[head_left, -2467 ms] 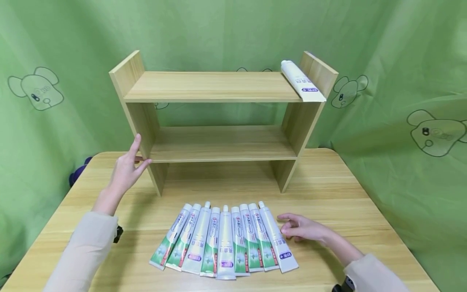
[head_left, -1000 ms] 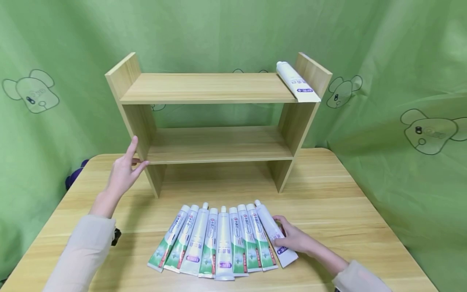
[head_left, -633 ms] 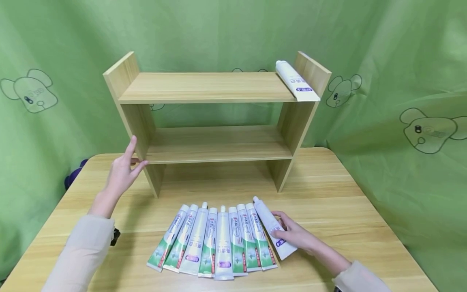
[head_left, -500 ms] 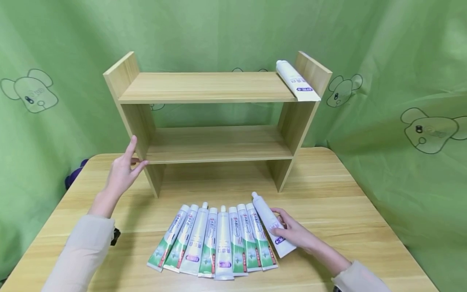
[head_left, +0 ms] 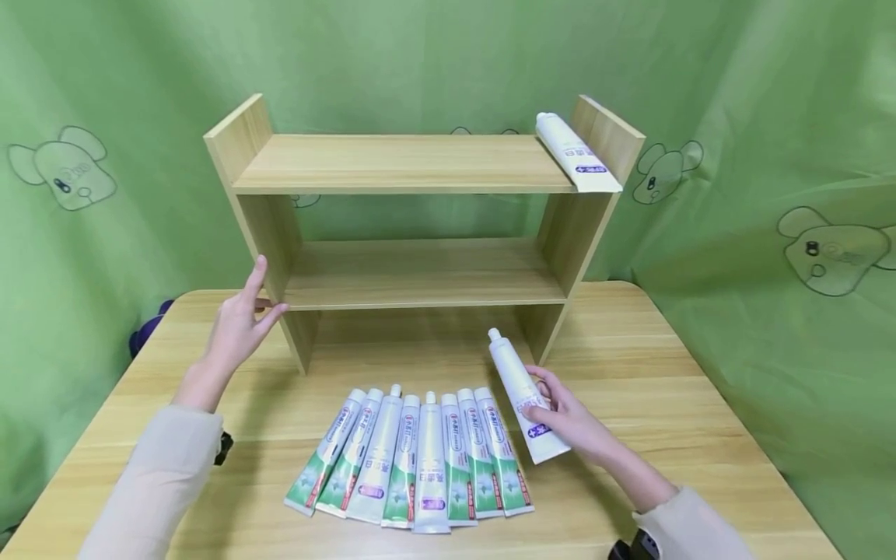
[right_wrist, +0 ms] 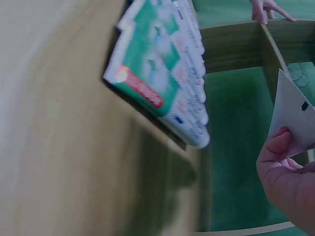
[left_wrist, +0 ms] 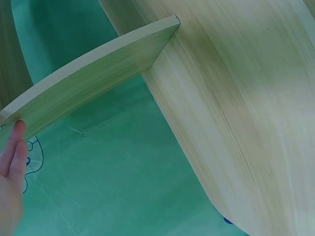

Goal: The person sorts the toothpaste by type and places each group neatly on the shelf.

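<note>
right hand: the right hand (head_left: 568,421) grips a white toothpaste tube with a purple label (head_left: 523,393) near its flat crimped end, fingers curled round it. in the right wrist view the thumb (right_wrist: 278,145) presses on the white crimped end (right_wrist: 294,117).
held tube: lifted off the pale wooden table (head_left: 651,373), tilted, its white cap (head_left: 494,334) pointing up and away toward the shelf. it hangs just right of the row and in front of the shelf's right leg.
left hand: the left hand (head_left: 240,324) has straight, spread fingers laid flat against the left side panel of the light wooden two-tier shelf (head_left: 413,167); the thumb touches the front edge at the lower board. in the left wrist view the fingertips (left_wrist: 16,142) meet the board's edge.
row on table: eight green-and-white toothpaste tubes (head_left: 420,459) lie side by side, fanned, caps toward the shelf, touching one another.
top board: another white toothpaste tube (head_left: 575,152) lies at the far right end, against the right side panel, its crimped end over the front edge.
backdrop: green cloth with cartoon animal outlines (head_left: 105,93) hangs behind and to both sides.
</note>
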A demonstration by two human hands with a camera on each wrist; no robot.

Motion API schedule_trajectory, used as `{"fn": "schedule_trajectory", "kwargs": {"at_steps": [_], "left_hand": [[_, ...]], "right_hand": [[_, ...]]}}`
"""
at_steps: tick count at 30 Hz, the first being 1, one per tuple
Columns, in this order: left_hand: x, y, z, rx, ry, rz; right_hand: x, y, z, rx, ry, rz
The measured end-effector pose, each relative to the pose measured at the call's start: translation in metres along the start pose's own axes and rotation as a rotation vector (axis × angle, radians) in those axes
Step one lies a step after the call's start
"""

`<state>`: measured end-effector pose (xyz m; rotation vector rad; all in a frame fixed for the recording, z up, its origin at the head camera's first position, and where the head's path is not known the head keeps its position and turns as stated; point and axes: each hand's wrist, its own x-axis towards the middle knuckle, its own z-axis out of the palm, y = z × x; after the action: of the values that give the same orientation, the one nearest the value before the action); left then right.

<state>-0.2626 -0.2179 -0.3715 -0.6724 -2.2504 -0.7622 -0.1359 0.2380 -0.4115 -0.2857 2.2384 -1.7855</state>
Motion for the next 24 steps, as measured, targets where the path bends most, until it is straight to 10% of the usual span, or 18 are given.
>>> {"fn": "schedule_trajectory", "kwargs": {"at_steps": [24], "left_hand": [[0.0,0.0,0.002,-0.004,-0.017,-0.024]], "right_hand": [[-0.007,-0.056,-0.011,0.054,0.012,-0.211]]}}
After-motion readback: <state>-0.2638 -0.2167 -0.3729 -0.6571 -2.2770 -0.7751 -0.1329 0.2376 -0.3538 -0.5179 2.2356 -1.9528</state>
